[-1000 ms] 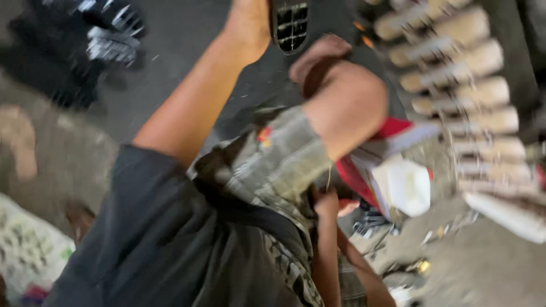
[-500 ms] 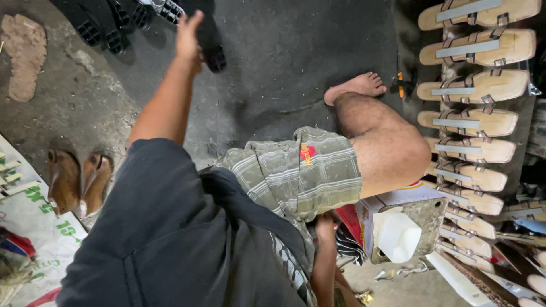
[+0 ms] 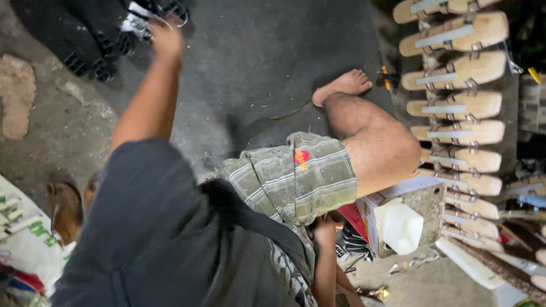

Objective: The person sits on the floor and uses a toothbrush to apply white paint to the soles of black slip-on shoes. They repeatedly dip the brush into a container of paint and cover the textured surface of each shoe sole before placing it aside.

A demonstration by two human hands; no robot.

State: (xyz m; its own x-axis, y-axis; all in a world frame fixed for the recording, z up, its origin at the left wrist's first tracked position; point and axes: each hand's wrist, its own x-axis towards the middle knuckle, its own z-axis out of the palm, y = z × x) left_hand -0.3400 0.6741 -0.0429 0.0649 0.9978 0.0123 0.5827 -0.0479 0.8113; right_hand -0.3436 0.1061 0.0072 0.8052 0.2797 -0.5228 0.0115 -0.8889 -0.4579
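I sit with my bare knee (image 3: 381, 153) raised, in plaid shorts (image 3: 296, 176) and a dark shirt. My left arm stretches far out, and my left hand (image 3: 165, 37) is blurred at the edge of a pile of black sandal parts with shiny straps (image 3: 136, 23). Whether it grips one I cannot tell. My right hand (image 3: 325, 227) hangs low under my thigh beside a red and a striped thing, and its fingers are mostly hidden.
A row of several wooden sandal soles with grey straps (image 3: 455, 105) runs down the right. A white plastic jug (image 3: 401, 227) sits on a grey box (image 3: 429, 199). Brown sandals (image 3: 65, 207) and a printed white sack (image 3: 23, 239) lie at the left.
The view has swung off my leg and pulled back to show the floor. My left arm has stayed stretched toward the black pile, its hand now at the shiny straps.
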